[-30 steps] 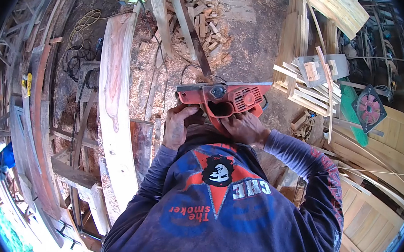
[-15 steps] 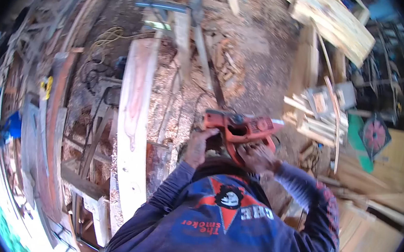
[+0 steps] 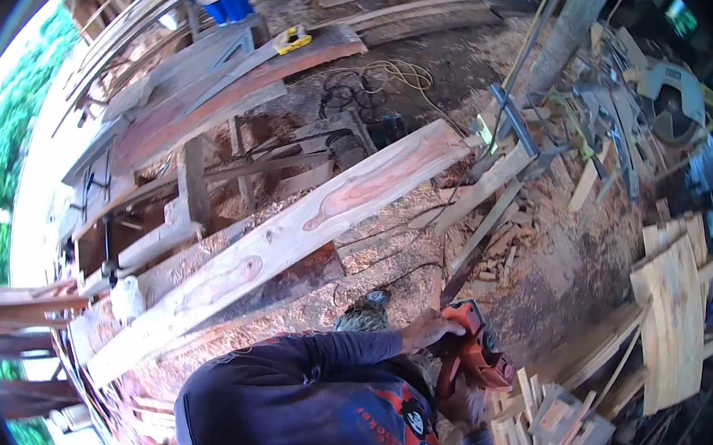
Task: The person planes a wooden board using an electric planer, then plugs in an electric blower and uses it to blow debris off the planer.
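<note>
Close to my body I hold a red electric planer, apart from the board. My left hand is closed on the end nearer the board, its thumb showing on the red casing. My right hand wraps the handle on the other side, its fingers partly hidden by the tool. Diagonally to my left runs a long pale wooden board with pinkish grain and dark knots, and neither hand touches it.
Wood shavings cover the ground. A yellow-handled saw lies on a dark plank bench at upper left, near another person in blue. Cut timber is stacked at right. Beyond the board are cables and a circular-blade saw.
My view has swung left, so the long board now crosses diagonally and the bench shows more fully. The planer, still in both hands, appears lower and turned in the picture.
</note>
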The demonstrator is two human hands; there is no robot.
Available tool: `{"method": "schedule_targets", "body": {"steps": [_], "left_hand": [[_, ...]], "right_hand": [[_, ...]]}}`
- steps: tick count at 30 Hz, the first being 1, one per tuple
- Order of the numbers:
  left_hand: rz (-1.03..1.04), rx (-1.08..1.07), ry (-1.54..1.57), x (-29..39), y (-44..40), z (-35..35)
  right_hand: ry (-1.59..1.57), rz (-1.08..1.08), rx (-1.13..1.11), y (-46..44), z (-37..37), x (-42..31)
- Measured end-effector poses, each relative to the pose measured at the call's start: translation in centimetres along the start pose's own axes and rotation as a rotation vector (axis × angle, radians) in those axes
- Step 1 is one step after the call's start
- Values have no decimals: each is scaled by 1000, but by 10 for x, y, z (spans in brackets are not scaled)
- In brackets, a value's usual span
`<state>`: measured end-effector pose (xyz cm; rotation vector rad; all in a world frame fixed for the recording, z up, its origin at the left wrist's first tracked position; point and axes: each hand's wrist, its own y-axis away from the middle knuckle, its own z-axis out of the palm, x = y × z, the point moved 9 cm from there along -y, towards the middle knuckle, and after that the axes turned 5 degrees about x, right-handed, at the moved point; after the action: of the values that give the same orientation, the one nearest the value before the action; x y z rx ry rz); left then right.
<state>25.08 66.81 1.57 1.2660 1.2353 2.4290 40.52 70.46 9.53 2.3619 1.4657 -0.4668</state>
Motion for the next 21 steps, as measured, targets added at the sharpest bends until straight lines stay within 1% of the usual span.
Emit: {"method": "schedule_targets", "body": {"steps": [1,2,3,5,6,7,8,10,12,14,15,16,18,19,20,21], "left_hand": [[20,20,12,-7,-3,10],[55,49,26,-19,-7,20],[85,74,33,-26,-9,28],[88,92,59,-12,18,55],[87,90,88,-12,27,72],[31,45,156,-32,18,87],[27,44,160,-44,12,98],[57,29,111,-58,11,122],[77,48,110,-59,25,146],[-3,170,-72,-41,50,155],[192,185,-3,-58,28,160],[284,118,133,-87,0,165],[166,46,104,-92,0,172],[182,36,98,-91,-2,177],[140,99,88,-94,-8,175],[97,164,78,-95,-10,170]], "right_hand": [[-35,-119,106,2,-8,2],[-40,-147,108,10,-10,12],[-64,-123,117,19,-13,23],[-97,-85,121,43,-18,44],[-61,-78,98,55,-18,55],[-21,-73,74,66,-20,67],[18,-71,49,75,-20,78],[-19,-88,37,93,-28,92],[-73,19,-103,108,-28,112],[-144,-240,201,108,-64,99],[-137,-258,201,113,-71,100],[-138,-279,219,118,-74,105],[-117,-184,89,123,-68,122],[-142,-103,-12,121,-64,131],[-159,-18,-110,121,-60,139],[-136,-93,-2,119,-65,138]]}}
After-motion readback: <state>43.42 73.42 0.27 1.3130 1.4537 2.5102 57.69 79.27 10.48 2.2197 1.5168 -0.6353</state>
